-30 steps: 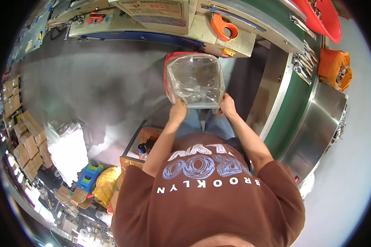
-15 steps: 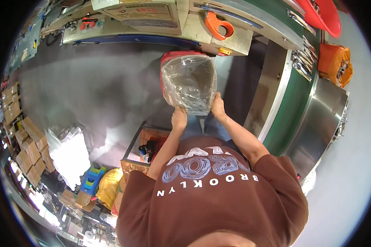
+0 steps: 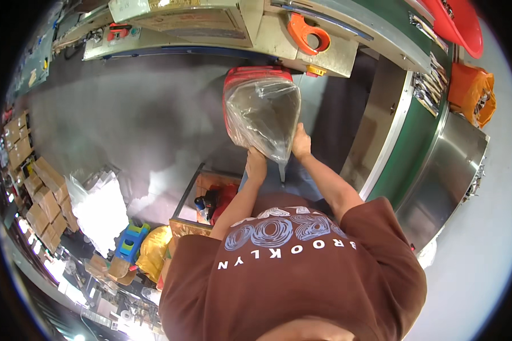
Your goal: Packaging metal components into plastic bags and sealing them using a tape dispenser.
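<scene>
A clear plastic bag lines a red bin that stands in front of me below the machine. The bag's film covers the bin's near and right rim, while red shows along the far and left sides. My left hand is closed on the near left part of the bag's edge. On the right side, my right hand grips the bag near the rim. Between the two hands the film is drawn to a point toward me. My fingertips are partly hidden behind the bag and rim.
Beyond the bin runs a metal machine with an orange ring-shaped holder. To the right is a green conveyor belt with several thin items on it. An open box stands by my left arm. Stacked cartons are at far left.
The bag's near edge has gone from a broad curve to a narrow point between my hands. My left hand has shifted slightly right, and the right hand stays near the same spot.
</scene>
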A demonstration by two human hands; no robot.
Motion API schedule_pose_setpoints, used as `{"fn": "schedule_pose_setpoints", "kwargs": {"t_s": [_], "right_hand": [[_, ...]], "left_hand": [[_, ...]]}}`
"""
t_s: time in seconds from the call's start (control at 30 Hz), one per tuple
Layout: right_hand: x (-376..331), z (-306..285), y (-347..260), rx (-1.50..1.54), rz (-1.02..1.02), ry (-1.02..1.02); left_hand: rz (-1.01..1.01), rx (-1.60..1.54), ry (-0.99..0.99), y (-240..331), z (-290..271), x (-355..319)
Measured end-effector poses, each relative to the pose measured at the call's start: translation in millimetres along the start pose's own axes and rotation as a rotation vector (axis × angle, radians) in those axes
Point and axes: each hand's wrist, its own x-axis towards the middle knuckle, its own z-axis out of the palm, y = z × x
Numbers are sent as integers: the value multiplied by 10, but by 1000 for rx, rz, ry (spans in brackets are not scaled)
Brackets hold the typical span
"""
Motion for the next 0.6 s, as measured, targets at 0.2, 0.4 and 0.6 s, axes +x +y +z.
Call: {"fn": "schedule_pose_setpoints", "kwargs": {"t_s": [0.2,0.4,0.6], "right_hand": [[20,71,928,506,425,51],[-4,-815,161,1016,524,-360],[-538,-2785,1352,1242,243,144]], "left_hand": [[297,268,54,977,-855,-20],[1078,1024,-480,890,-1197,296],[879,1117,-1003,3385,-1232,-128]]}}
